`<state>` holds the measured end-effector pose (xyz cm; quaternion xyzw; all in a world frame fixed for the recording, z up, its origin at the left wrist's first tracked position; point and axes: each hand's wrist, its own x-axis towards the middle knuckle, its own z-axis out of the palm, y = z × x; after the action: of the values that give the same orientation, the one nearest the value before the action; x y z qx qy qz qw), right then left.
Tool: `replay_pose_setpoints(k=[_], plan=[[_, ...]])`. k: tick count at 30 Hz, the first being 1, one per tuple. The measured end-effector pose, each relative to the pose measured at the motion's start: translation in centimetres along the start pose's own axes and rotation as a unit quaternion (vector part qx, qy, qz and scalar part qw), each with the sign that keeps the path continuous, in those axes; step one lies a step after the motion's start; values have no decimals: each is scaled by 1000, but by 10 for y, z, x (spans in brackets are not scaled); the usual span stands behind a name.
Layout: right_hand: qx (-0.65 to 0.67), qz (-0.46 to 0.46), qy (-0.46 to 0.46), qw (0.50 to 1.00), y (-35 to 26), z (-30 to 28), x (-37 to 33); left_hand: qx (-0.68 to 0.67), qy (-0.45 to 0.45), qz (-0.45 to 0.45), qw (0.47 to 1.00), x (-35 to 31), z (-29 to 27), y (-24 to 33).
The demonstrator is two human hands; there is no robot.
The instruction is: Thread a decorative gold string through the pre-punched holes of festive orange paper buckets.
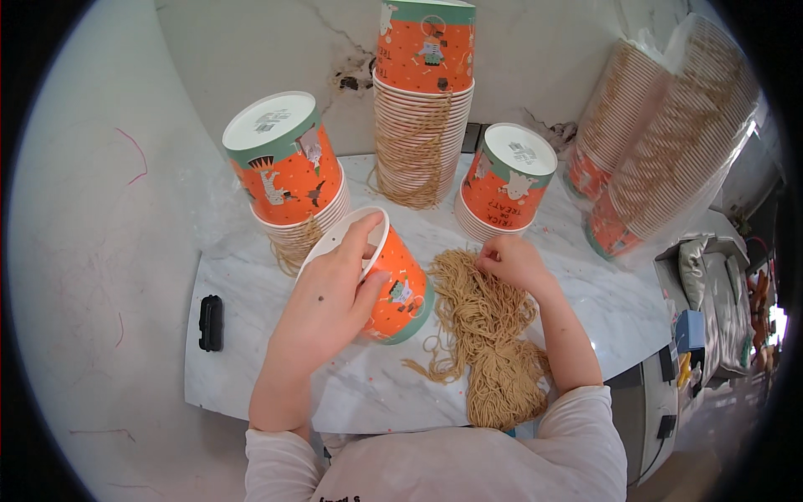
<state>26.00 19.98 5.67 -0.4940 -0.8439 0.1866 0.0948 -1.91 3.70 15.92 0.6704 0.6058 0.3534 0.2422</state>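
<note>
My left hand [314, 314] grips an orange paper bucket [386, 309] by its white rim, fingers reaching over the opening and thumb on the outer wall. This bucket is tilted, its green base toward the right. Just right of it a heap of tan cords [489, 322] lies loose across the table and down to its front edge. At the heap's far end my right hand [514, 263] is closed, with thumb and fingertips pinched on the cords. How many strands they hold is hidden.
Upside-down bucket stacks stand behind: one at left [288, 180], a tall one in the middle [422, 125], a short one at right [508, 184]. Cords hang on the left and middle stacks. Plastic-wrapped bucket stacks [669, 142] lean farther right. A black case [211, 323] lies at the left edge.
</note>
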Motion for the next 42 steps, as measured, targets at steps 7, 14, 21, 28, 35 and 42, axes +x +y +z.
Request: replay_pose_setpoints(k=[7,14,21,28,35,42], plan=[[189,-36,24,981,-12,-30,-3,49,76,92,992,4,0,-4],[387,-30,-64,919,-32,-42,-5,2,28,115,993,9,0,-10],[461,-77,-127,875,-51,-42,-10,-2,14,73,997,9,1,-7],[463,-133,-7,876,-75,-59,-7,18,12,80,997,11,3,-8],[518,-182,127,826,-139,-118,26,-42,42,47,997,10,1,-8],[418,-250,-4,873,-183,-116,15,-178,138,6,974,7,-9,-10]])
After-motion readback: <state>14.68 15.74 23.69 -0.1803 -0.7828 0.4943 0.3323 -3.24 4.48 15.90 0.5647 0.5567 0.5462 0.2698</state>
